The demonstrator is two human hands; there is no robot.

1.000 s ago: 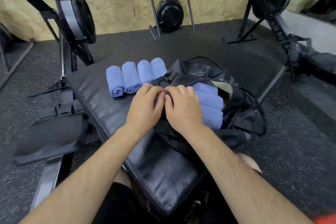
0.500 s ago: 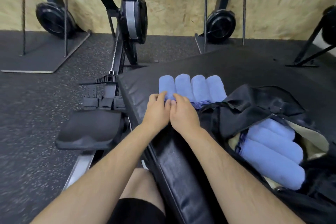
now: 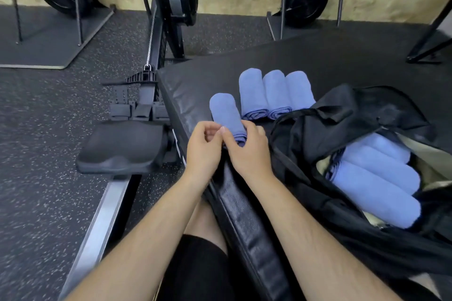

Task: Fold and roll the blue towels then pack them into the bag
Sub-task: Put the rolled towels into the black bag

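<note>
Rolled blue terry towel [image 3: 226, 115]: on black padded vinyl mat [image 3: 190, 85], near end grasped by right hand [image 3: 247, 151]. The left hand [image 3: 203, 149] is curled against it, grip unclear. Three matching blue rolls [image 3: 276, 93]: side by side just beyond. Black fabric bag [image 3: 342, 124]: open, three packed blue rolls [image 3: 376, 178] inside.

Seven rolled blue towels [image 3: 253, 90] on my feed, one held towel [image 3: 225, 113], three on one mat [image 3: 195, 85], three in one black bag [image 3: 342, 115], left hand [image 3: 203, 151], right hand [image 3: 247, 156]
</note>
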